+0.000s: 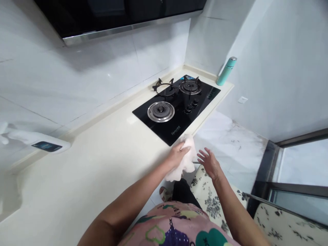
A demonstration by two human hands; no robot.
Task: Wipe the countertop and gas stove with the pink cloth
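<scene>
My left hand (178,154) grips a crumpled white cloth (186,160) at the front edge of the cream countertop (102,153), just below the near corner of the black glass gas hob (176,106). The cloth hangs partly over the counter edge. My right hand (208,162) hovers just right of the cloth, off the counter, fingers spread and holding nothing.
The hob has a bare burner (161,111), a loose pan support (164,87) and a far burner (190,86). A teal flask (226,71) stands at the counter's far corner. A range hood (115,17) hangs above. A white device (38,141) sits left by the wall. A floral-patterned chair (282,222) stands at right.
</scene>
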